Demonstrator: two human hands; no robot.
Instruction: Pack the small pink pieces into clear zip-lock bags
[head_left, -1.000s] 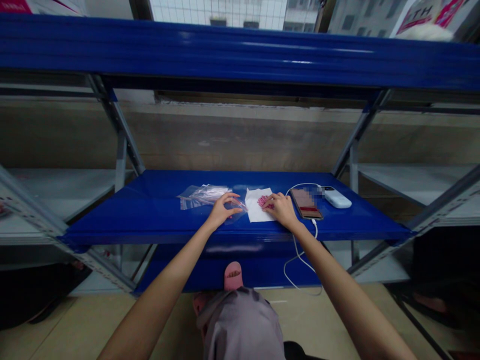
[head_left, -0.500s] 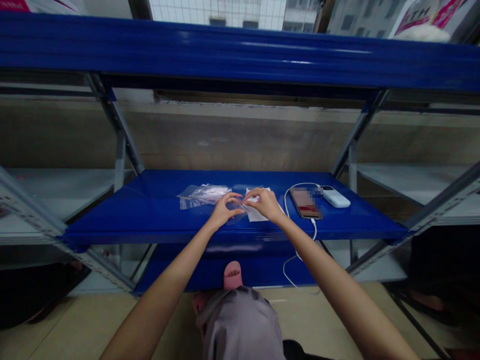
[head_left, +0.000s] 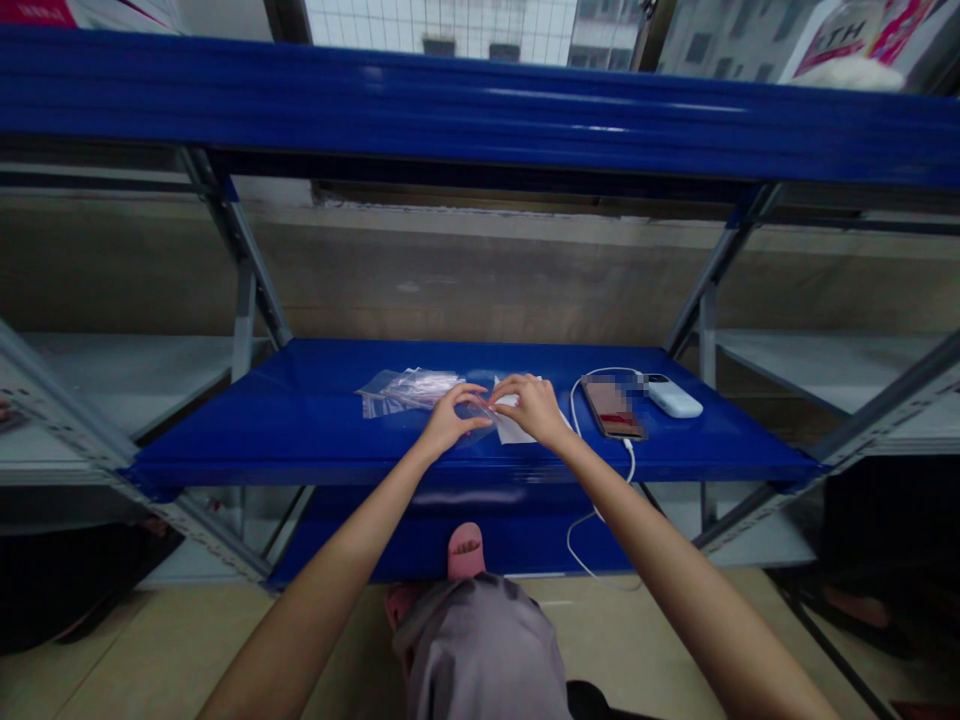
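Note:
Over the blue shelf, my left hand is curled round a clear plastic bag, thumb and fingers at its edges. My right hand pinches the same bag at its right side, fingertips close to those of the left. Beneath the right hand lies a white paper sheet, partly covered by it. Left of my hands is a loose pile of clear zip bags. What, if anything, is inside the held bag is too small to make out.
To the right lie a phone and a white power bank, joined by a white cable that hangs over the front edge. A blue upper beam crosses above. Metal posts stand at the sides. Other people's feet show at both sides.
Both hands keep their hold on the clear bag, with barely any shift in the fingers. The whole view has moved very slightly.

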